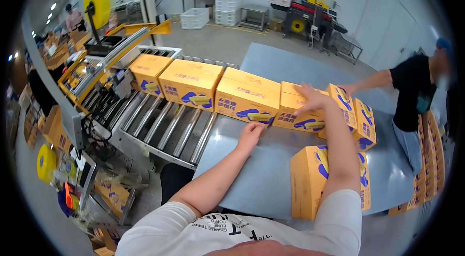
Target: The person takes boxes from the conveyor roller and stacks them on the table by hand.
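Yellow cartons with blue print stand end to end in a row across a grey metal table and a roller conveyor. My right hand [312, 99] lies with spread fingers on the top of one carton [290, 116] toward the right of the row. Lower down, my left hand [252, 136] has its fingers curled in, at the bottom front edge of the neighbouring carton [244, 102]. Nothing shows in that hand. Another carton [302, 183] sits on the table close to my body, partly covered by my right forearm.
More cartons [189, 84] rest on the rollers [167, 127], leading to a machine with yellow rails [116, 42] at left. A co-worker [411, 86] at the right reaches a hand to a carton [343, 105]. Stacked cartons [428, 159] stand beyond the table [387, 178].
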`<state>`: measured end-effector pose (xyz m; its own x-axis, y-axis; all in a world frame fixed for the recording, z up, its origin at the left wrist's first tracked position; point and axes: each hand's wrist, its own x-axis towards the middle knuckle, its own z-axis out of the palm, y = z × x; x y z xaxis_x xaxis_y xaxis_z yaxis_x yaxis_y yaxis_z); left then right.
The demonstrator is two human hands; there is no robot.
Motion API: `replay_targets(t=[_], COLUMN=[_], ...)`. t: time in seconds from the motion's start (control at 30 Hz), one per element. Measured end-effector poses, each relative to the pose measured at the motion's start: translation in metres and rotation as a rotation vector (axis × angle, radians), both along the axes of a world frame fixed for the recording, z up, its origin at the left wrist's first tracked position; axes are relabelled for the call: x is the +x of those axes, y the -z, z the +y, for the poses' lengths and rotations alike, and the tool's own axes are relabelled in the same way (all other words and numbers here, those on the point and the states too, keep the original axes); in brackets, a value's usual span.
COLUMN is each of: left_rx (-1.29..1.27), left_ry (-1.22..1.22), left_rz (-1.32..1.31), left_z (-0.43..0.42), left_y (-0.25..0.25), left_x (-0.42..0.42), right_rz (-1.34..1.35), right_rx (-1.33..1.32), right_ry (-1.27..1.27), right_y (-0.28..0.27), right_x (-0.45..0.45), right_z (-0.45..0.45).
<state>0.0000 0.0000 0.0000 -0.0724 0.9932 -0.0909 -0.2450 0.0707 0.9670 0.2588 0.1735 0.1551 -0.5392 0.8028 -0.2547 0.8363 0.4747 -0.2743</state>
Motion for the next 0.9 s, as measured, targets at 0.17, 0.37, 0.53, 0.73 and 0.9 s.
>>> replay_targets(t=[0.17,0.37,0.53,0.73,0.9], left_rx=[-0.008,0.024,0.097,0.128,0.166], left_ry=[-0.038,-0.071,-0.164,-0.245,-0.265], left_rz=[-0.034,-0.137,-0.245,-0.282,-0.256], left_z=[-0.002,-0.007,-0.006,0.001,0.001], left_y=[-0.005,-0.014,-0.010,-0.006,-0.004], left_x=[0.005,-0.001,-0.013,-0.023,-0.019], right_rz=[-0.087,-0.057,0.268,0.280,0.247], right_rx=[0.301,0.643,0.337,0.445,0.327], right_ry=[-0.005,0.711,0.211,-0.114,0.208], right_y=[-0.012,-0.042,-0.003,0.034,-0.005], right_x=[-0.031,-0.028,-0.029,-0.101,-0.055], right_z=[-0.041,-0.062,-0.009,-0.044,-0.055])
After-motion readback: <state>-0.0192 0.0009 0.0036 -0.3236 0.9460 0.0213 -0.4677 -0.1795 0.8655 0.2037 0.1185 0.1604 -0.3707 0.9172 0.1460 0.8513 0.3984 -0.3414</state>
